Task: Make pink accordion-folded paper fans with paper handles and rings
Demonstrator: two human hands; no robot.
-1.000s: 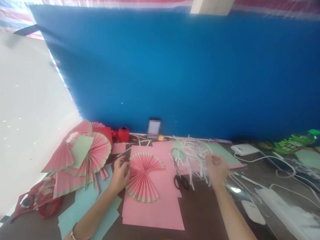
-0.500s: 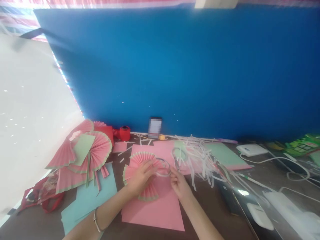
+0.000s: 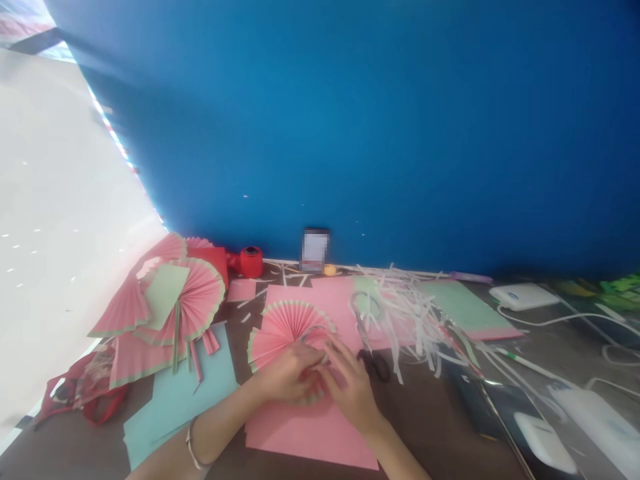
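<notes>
A pleated pink paper fan point(image 3: 295, 320) with pale green edging lies on pink sheets point(image 3: 310, 440), partly covered by my hands. My left hand point(image 3: 293, 370) rests over the fan, fingers curled around what looks like a thin, translucent roll of tape point(image 3: 316, 329), mostly hidden. Close against it is my right hand point(image 3: 353, 390), thumb and fingers brought together at the left fingertips. Whatever is pinched there is too small to make out. Just right of my right hand lie scissors with black handles point(image 3: 376, 365).
Several finished-looking fans point(image 3: 200, 300) are piled at left by blue paper point(image 3: 195, 380). White paper strips point(image 3: 410, 307) lie tangled at right. Beyond them are a pen point(image 3: 520, 363), phones, white devices point(image 3: 525, 297) and cables. A blue panel point(image 3: 320, 133) closes off the back.
My hands have come together lower over the fan; the ring was stretched out between them before. My right hand moved left and down, uncovering the scissor handles. The view shifted slightly.
</notes>
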